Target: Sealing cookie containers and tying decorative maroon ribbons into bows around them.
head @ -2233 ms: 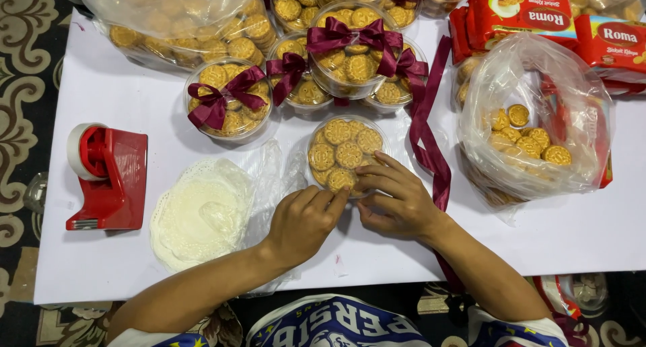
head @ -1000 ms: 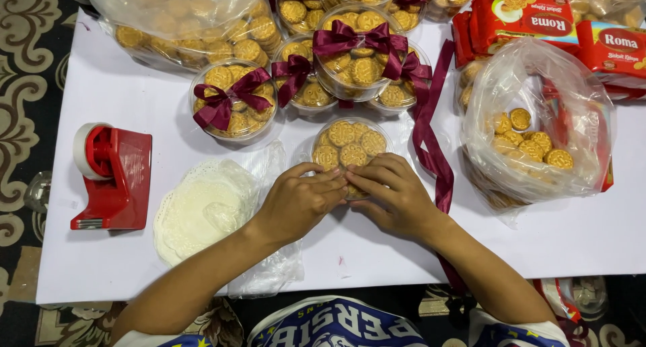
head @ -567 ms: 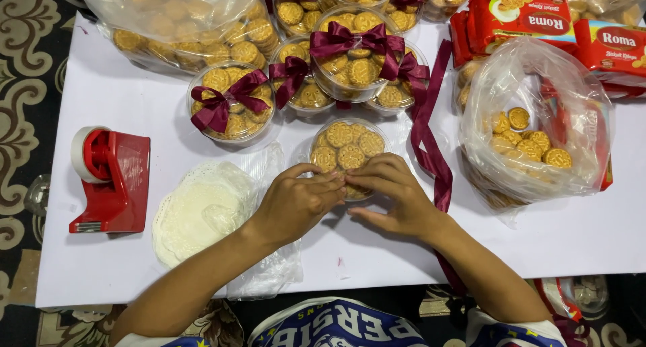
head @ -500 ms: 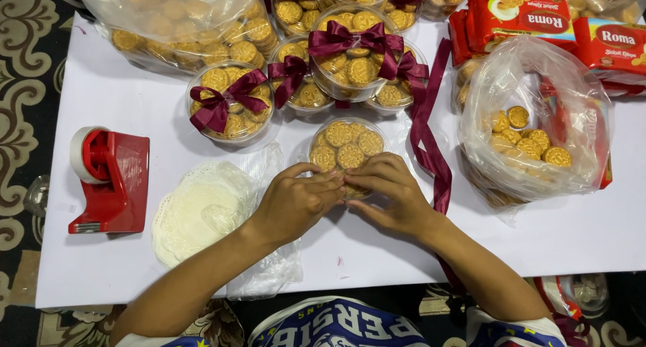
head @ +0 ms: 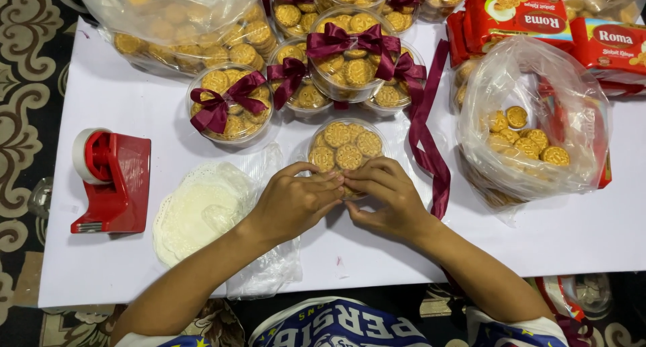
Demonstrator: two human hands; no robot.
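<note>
a white table [head: 572,246] stands on a dark floor (pale scroll pattern) [head: 20,84].

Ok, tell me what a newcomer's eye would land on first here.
Both hands, left hand and right hand, meet at the near edge of an open round tub of biscuits mid-table. Behind it cluster tubs tied with maroon ribbon bows. A red tape dispenser stands at the left.

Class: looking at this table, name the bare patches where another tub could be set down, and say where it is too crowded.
Bare white table lies near the front edge right of the right hand, and between the red tape dispenser and the ribboned tub. The back row of tubs and the bag of biscuits are crowded.
</note>
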